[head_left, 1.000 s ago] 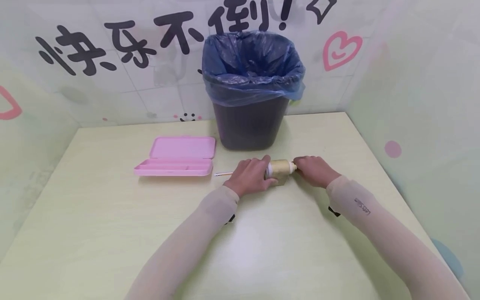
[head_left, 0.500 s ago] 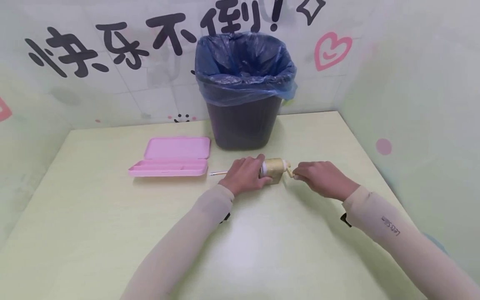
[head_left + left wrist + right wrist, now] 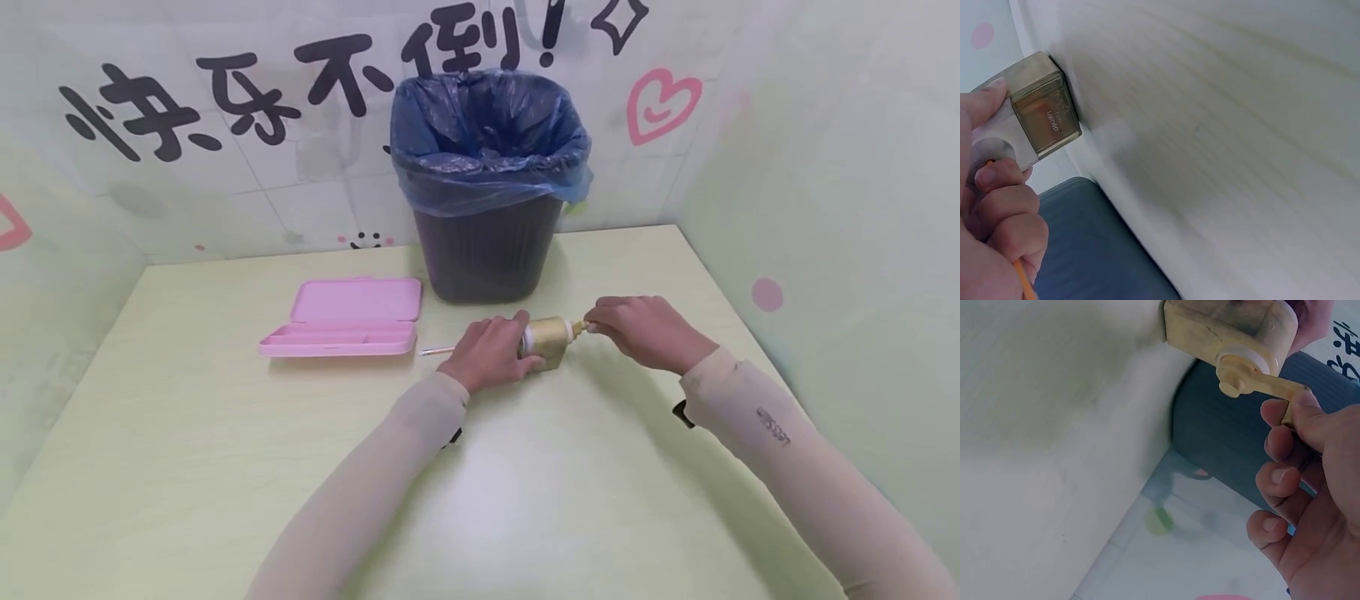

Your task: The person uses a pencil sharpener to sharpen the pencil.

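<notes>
A yellowish hand-crank pencil sharpener [image 3: 550, 340] lies on the table in the head view, its clear shavings drawer [image 3: 1050, 119] showing in the left wrist view. My left hand [image 3: 489, 352] grips the sharpener's body with the thumb over it. Curled fingers of that hand also lie round an orange pencil [image 3: 1024, 281], whose front end is in the sharpener's hole. The pencil's eraser end [image 3: 435, 351] sticks out to the left. My right hand [image 3: 648, 335] pinches the knob of the crank arm [image 3: 1272, 385] between thumb and forefinger.
An open pink pencil case [image 3: 341, 337] sits left of the hands on the table [image 3: 480, 500]. Behind the sharpener stands a dark bin [image 3: 483, 250] lined with a blue bag [image 3: 491, 179]. Walls enclose the table's back and sides.
The crank has turned: my right hand first came down and right with the knob, then rose toward the back. My left hand has kept its grip on the sharpener. The view shifted slightly.
</notes>
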{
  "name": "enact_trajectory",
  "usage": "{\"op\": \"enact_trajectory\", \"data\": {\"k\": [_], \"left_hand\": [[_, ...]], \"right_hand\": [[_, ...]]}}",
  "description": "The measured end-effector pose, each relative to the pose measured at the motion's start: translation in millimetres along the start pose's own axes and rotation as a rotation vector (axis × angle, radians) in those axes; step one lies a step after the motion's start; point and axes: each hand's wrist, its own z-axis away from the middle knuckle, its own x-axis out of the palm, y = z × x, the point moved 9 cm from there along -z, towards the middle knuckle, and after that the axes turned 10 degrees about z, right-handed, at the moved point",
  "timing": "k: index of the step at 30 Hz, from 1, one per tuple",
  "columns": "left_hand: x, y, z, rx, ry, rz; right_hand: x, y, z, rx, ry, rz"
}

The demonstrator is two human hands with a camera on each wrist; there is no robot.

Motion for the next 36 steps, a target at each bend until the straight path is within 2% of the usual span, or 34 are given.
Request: {"op": "enact_trajectory", "data": {"k": [6,12,16,21,28,36], "left_hand": [[-0.5,2.8,0.1,0.016,-0.004,-0.026],[1.6,4.3,0.0,0.024,0.004,-0.029],[2.0,2.6,-0.1,0.021,0.001,-0.027],[0.5,-0.7,0.1,0.016,0.008,-0.019],[-0.9,-3.1,0.5,-0.006,0.004,-0.025],[-0.6,-1.3,-0.1,-0.002,0.004,-0.023]], "right_hand": [[7.5,14.8,-18.2,0.054,0.007,0.025],[36.8,28.8,-32.9,0.121,-0.107,0.012],[61.6,26.4,-31.7,0.106,-0.171,0.017],[83.5,13.4,-15.9,0.074,-0.196,0.015],[64.3,-13.2,13.0,-0.01,-0.147,-0.01],[24.2,-19.1,22.0,-0.034,-0.048,0.004]]}}
